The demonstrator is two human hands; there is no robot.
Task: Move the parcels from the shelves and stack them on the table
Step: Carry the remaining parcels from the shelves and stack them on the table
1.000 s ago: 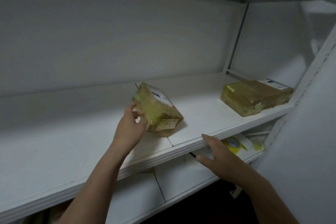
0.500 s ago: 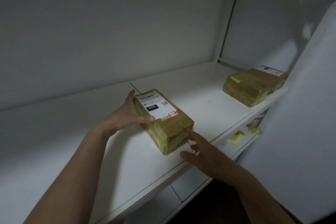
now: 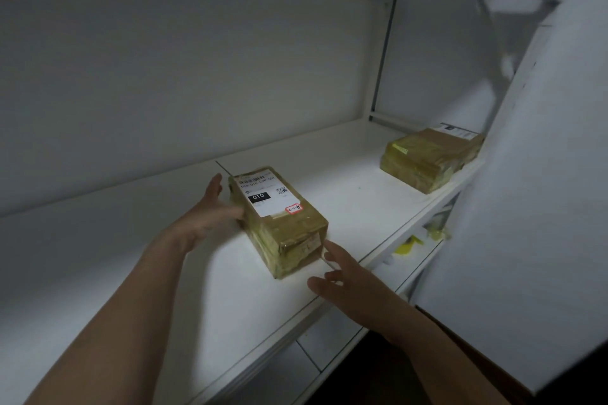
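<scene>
White shelf (image 3: 115, 256), dim white-walled alcove. Near parcel (image 3: 286, 227), label up, lies mid-shelf, its long axis slanting toward the front edge. Left hand (image 3: 210, 212) rests flat against its side; right hand (image 3: 345, 276) is spread at its near corner.

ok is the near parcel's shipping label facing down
No, the white shipping label marked 010 faces up on top of the near parcel.

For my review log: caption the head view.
Left hand touches a labelled parcel on the white shelf, right hand at its near end.
</scene>
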